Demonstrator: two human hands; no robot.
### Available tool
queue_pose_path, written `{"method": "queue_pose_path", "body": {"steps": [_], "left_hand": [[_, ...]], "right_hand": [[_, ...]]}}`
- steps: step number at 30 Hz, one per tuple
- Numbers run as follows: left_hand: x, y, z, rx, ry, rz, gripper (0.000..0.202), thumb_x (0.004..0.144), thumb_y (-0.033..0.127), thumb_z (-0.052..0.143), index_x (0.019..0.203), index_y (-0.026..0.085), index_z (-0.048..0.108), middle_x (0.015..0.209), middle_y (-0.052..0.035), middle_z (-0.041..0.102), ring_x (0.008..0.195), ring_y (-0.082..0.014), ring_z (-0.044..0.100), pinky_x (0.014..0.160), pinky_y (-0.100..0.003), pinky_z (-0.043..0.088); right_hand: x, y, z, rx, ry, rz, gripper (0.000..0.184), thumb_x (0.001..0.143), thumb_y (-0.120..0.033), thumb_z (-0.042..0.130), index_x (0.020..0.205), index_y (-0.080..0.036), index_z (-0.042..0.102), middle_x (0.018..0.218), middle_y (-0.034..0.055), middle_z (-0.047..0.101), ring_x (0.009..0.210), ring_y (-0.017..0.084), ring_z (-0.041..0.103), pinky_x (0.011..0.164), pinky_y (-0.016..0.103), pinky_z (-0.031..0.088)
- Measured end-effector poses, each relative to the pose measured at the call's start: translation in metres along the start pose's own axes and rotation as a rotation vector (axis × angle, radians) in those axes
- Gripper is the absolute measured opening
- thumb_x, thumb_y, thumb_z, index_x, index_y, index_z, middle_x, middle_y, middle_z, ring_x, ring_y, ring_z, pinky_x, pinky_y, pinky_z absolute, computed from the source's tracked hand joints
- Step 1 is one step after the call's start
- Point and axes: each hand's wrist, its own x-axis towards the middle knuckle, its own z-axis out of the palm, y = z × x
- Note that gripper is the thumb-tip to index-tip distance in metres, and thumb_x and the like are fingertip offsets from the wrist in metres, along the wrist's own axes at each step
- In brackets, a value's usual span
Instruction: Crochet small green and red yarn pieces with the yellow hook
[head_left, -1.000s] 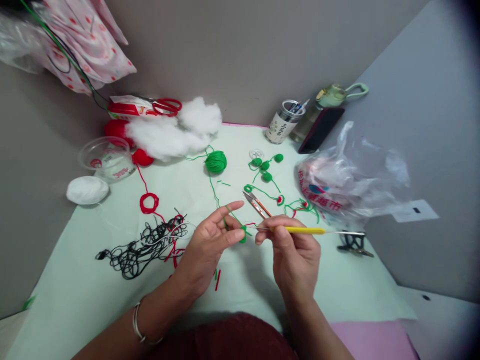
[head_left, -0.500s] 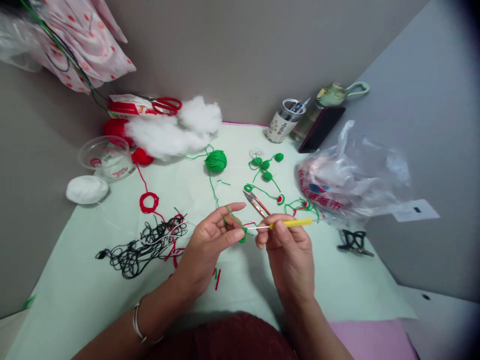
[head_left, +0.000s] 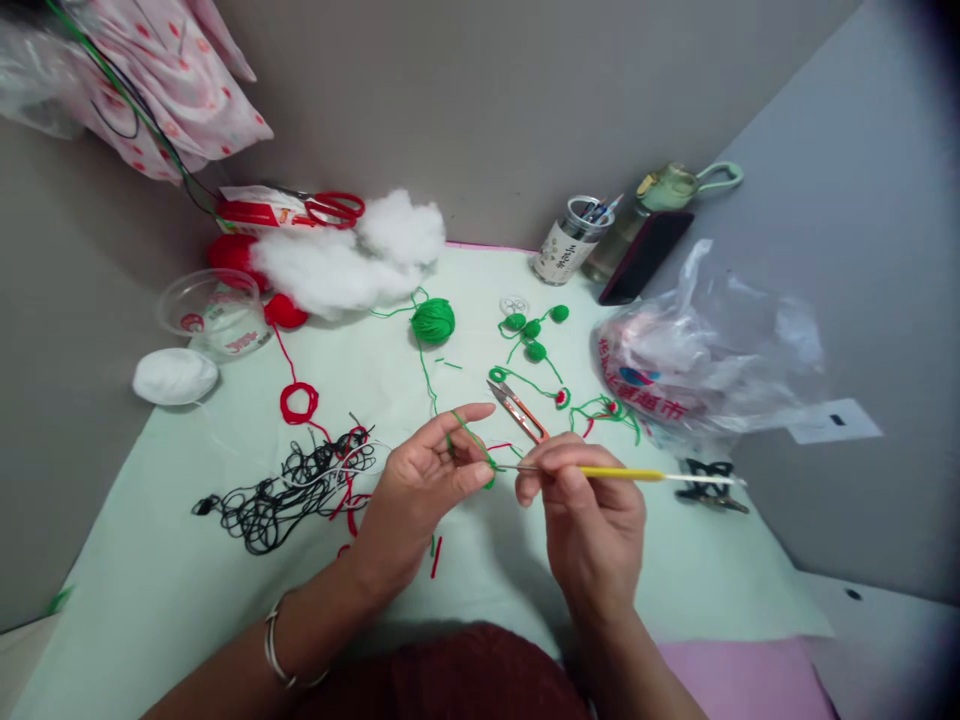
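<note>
My left hand (head_left: 420,490) pinches a small green crochet piece (head_left: 489,472) between thumb and middle finger, and the forefinger is stretched out with green yarn (head_left: 466,428) looped over it. That strand runs back to a green yarn ball (head_left: 433,320). My right hand (head_left: 589,510) grips a yellow-handled crochet hook (head_left: 619,473), its metal tip at the green piece. Both hands hover over the pale green table cover (head_left: 180,570).
Thread snips (head_left: 517,410) lie just beyond my hands. Small green crocheted balls (head_left: 532,335), a black yarn tangle (head_left: 289,490), a red yarn loop (head_left: 298,403), white stuffing (head_left: 345,260), a plastic cup (head_left: 214,315), a plastic bag (head_left: 697,355), a black clip (head_left: 709,485) surround them.
The hook swung from pointing up-right to lying flat and rightward, with my right hand dropping slightly. My left hand kept its place.
</note>
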Motion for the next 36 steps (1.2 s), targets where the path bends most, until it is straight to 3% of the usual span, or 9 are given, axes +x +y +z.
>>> {"method": "queue_pose_path", "body": {"steps": [3,6,13,25,30,36], "left_hand": [[-0.0004,-0.0044,-0.0004,0.02,0.03,0.018,0.045,0.082,0.022,0.087,0.126,0.028,0.077,0.084,0.0016,0.062,0.081,-0.0145,0.055,0.082,-0.028,0.045],[-0.0005,-0.0053,-0.0003,0.026,0.046,0.013,0.046,0.081,0.022,0.087,0.125,0.027,0.078,0.085,0.0013,0.063,0.081,-0.0149,0.055,0.082,-0.029,0.045],[0.0013,-0.0002,-0.0005,0.028,0.034,0.016,0.042,0.081,0.022,0.088,0.121,0.031,0.08,0.086,0.0025,0.063,0.081,-0.0123,0.055,0.08,-0.025,0.044],[0.0023,0.0001,0.0011,-0.009,-0.001,-0.014,0.045,0.08,0.018,0.088,0.122,0.03,0.079,0.082,0.0038,0.063,0.079,-0.0105,0.057,0.079,-0.023,0.046],[0.0017,-0.0049,0.0016,-0.025,-0.054,-0.049,0.041,0.08,0.023,0.089,0.12,0.029,0.079,0.082,0.0034,0.065,0.08,-0.0109,0.061,0.081,-0.025,0.047],[0.0005,-0.0056,0.0024,-0.049,-0.005,-0.058,0.049,0.079,0.021,0.089,0.126,0.027,0.076,0.081,0.004,0.065,0.079,-0.0107,0.058,0.081,-0.025,0.045]], "right_hand": [[-0.0032,0.0029,0.0007,-0.121,-0.024,-0.101,0.015,0.101,-0.022,0.063,0.097,-0.024,0.077,0.083,0.0035,0.071,0.071,0.017,0.067,0.064,0.033,0.057],[-0.004,0.0038,-0.0002,-0.161,-0.036,-0.114,0.016,0.102,-0.022,0.061,0.098,-0.025,0.076,0.083,0.0035,0.07,0.073,0.018,0.066,0.066,0.035,0.056],[-0.0014,0.0012,-0.0033,-0.111,-0.024,-0.126,0.018,0.102,-0.019,0.059,0.1,-0.024,0.076,0.085,0.0035,0.069,0.073,0.017,0.064,0.064,0.032,0.054],[-0.0024,0.0015,-0.001,-0.032,-0.036,-0.099,0.019,0.103,-0.019,0.06,0.102,-0.025,0.077,0.087,0.0031,0.069,0.075,0.016,0.064,0.065,0.032,0.053],[-0.0056,0.0039,0.0011,-0.035,-0.077,-0.125,0.017,0.103,-0.018,0.062,0.103,-0.023,0.079,0.089,0.0042,0.071,0.08,0.017,0.066,0.067,0.032,0.054],[-0.0047,0.0032,-0.0023,0.018,-0.069,-0.093,0.019,0.104,-0.018,0.06,0.104,-0.023,0.078,0.089,0.0032,0.069,0.077,0.016,0.065,0.068,0.031,0.053]]}}
